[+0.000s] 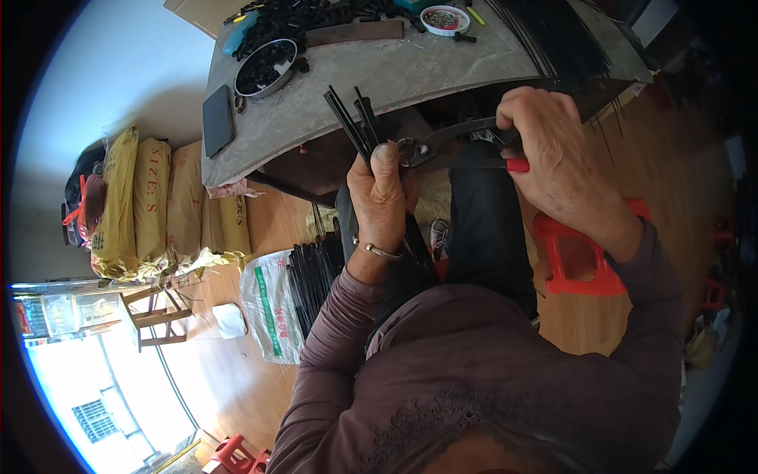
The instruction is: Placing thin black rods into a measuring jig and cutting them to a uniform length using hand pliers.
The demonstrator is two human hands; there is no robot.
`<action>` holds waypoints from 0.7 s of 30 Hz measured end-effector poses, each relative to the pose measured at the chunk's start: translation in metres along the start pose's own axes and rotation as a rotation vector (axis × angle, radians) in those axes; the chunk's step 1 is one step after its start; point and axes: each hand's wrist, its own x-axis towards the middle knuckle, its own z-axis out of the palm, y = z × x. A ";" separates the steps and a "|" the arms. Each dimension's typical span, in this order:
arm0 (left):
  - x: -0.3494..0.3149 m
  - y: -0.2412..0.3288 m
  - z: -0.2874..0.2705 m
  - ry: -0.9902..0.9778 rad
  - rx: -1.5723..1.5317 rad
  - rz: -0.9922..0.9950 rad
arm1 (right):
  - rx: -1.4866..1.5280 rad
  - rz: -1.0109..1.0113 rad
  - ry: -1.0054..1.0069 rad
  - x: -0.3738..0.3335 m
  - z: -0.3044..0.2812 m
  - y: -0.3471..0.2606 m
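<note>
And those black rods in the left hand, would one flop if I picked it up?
Probably not: the black rods stick out straight from the left hand without sagging, so they seem stiff. One alone is likely light, being so thin. They may slide too, since their sides look smooth.

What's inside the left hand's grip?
Thin black rods, their upper ends sticking out above the left hand. The stretch within the grip is covered by the hand, so it can't be seen.

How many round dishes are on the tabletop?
2: the larger dish, holding black parts, toward the left; the smaller white dish, farther right. Others may lie out of frame.
</note>
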 end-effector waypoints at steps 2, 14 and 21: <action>0.001 -0.001 0.000 0.009 0.001 -0.005 | 0.013 0.056 -0.049 -0.005 0.003 -0.003; 0.004 0.004 0.009 0.110 0.027 -0.046 | 0.347 0.313 -0.010 -0.046 0.033 -0.026; 0.004 0.007 0.009 0.104 0.011 -0.085 | 0.329 0.357 0.078 -0.052 0.043 -0.034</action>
